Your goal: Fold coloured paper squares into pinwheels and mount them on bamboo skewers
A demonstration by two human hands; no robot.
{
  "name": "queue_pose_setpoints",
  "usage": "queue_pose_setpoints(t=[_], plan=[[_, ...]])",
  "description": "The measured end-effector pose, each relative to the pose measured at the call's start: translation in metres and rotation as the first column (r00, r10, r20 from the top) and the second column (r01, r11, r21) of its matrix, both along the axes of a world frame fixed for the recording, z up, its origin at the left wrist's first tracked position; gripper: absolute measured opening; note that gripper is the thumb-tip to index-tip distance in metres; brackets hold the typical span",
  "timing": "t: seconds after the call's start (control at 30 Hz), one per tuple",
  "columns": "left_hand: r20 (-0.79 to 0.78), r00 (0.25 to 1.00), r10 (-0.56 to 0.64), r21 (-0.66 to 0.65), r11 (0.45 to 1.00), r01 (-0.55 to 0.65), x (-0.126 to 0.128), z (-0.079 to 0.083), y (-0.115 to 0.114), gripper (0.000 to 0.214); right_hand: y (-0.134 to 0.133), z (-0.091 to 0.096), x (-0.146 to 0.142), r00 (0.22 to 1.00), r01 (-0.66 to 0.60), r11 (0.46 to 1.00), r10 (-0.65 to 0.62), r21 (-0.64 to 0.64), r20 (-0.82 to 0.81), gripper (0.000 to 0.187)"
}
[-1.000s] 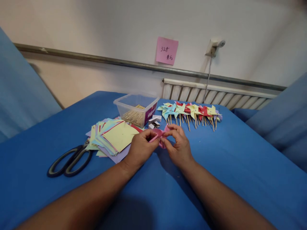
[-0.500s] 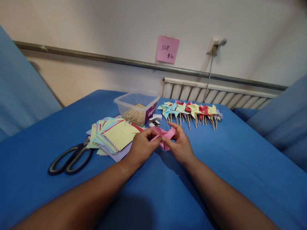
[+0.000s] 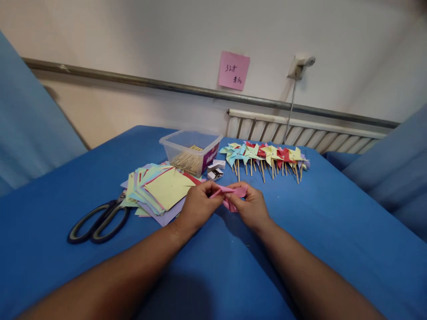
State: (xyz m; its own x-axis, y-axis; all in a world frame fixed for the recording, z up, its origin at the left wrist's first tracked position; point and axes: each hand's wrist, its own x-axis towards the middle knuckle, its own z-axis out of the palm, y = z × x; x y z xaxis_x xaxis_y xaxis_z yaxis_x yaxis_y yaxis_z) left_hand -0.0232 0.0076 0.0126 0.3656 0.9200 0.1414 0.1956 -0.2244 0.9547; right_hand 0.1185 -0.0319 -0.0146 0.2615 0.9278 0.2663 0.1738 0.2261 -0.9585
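Observation:
My left hand (image 3: 197, 206) and my right hand (image 3: 251, 205) meet over the blue cloth, both pinched on one piece of pink paper (image 3: 230, 193) whose corners are bent over toward its middle. Left of my left hand lies a fanned stack of coloured paper squares (image 3: 160, 188), yellow on top. Behind my hands runs a row of finished paper pinwheels (image 3: 265, 154) on wooden sticks.
Black-handled scissors (image 3: 98, 218) lie at the left on the blue table cover (image 3: 333, 222). A clear plastic box (image 3: 190, 151) holds wooden sticks, with a small white box (image 3: 215, 171) beside it. A pink note (image 3: 234, 70), a rail and a radiator are at the wall.
My right fingers have bent the pink paper's flap down toward the centre and now lie lower over it. My left hand has barely moved.

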Motion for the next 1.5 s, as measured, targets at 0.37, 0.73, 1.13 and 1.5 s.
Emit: queue_pose_setpoints(t=[0.37, 0.73, 1.13, 1.5], plan=[[0.05, 0.999, 0.0, -0.073, 0.997, 0.004, 0.0019, -0.002, 0.0035, 0.012, -0.0002, 0.0004, -0.0005, 0.995, 0.018, 0.999, -0.014, -0.033, 0.103, 0.014], [0.052, 0.997, 0.048, -0.085, 0.995, -0.043, 0.0006, -0.0006, 0.0055, 0.016, 0.0, 0.0033, -0.0015, 0.996, 0.027, 0.998, -0.022, -0.05, 0.091, 0.012], [-0.013, 1.0, 0.017, -0.042, 0.999, -0.017, -0.0007, 0.0047, 0.0028, 0.019, -0.0003, 0.0015, -0.0012, 0.985, 0.071, 0.997, -0.069, -0.007, 0.161, 0.014], [-0.022, 0.999, 0.037, -0.02, 0.999, -0.037, -0.0003, 0.0038, 0.0022, 0.015, -0.0032, 0.0057, -0.0015, 0.992, 0.019, 1.0, -0.016, -0.015, 0.124, 0.013]])
